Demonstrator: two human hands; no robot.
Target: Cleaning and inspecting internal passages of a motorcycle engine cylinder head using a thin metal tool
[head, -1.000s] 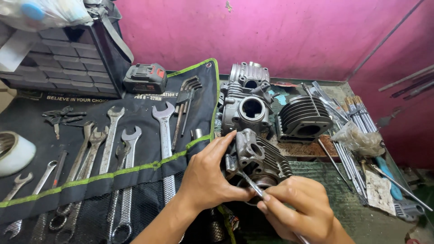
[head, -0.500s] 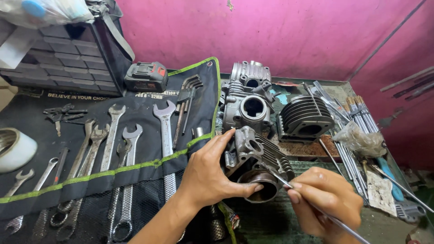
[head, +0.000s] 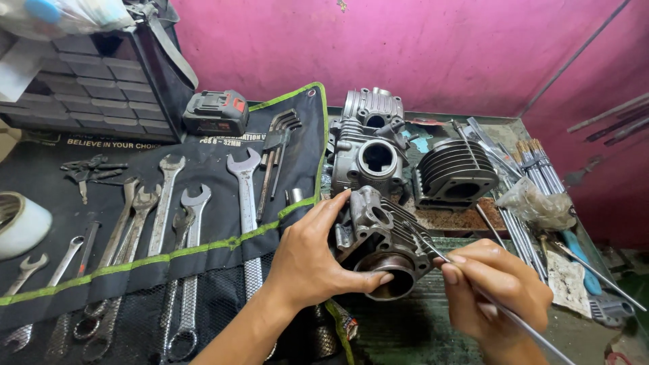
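Gripping the finned cylinder head (head: 382, 240) at lower centre in the left hand (head: 314, 260), pinching a thin rod (head: 433, 249) in the right hand (head: 497, 287), risking a slip scratching the fins.

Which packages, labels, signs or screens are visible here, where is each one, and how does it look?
Tool roll: black fabric with green edging, left of the engine parts; a line of white print near its top.
Battery pack: black block, red patch, at the roll's top edge.
Plastic bag: clear, crumpled, right of the finned cylinder.
No screens or signs.
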